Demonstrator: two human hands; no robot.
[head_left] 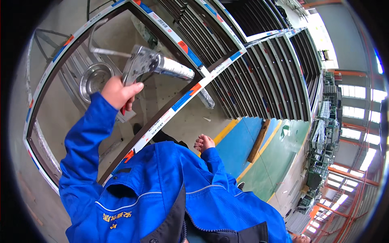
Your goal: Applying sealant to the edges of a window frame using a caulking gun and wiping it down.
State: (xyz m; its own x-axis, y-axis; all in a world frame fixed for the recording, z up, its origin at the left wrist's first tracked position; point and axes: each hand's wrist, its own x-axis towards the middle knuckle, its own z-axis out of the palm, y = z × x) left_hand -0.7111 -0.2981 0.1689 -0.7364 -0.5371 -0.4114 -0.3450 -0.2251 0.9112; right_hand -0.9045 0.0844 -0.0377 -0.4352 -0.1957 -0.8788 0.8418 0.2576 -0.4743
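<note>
My left hand (pixel 118 94) is wrapped round the handle of a caulking gun (pixel 138 60), held over the near-left part of a window frame. A white sealant tube (pixel 174 67) sits in the gun, pointing right, and the gun's bent metal rod sticks out to the left. The frame (pixel 178 101) is dark, with white, blue and orange protective film along its bars. My right hand (pixel 204 143) hangs low beside my body, right of the frame, with its fingers curled in and nothing visible in them.
A round metal bowl (pixel 95 81) shows through the frame, left of the gun. Many similar dark frames (pixel 267 77) stand stacked in rows at the right. A wooden beam (pixel 259 141) lies on the blue floor strip, with racks (pixel 324 133) farther right.
</note>
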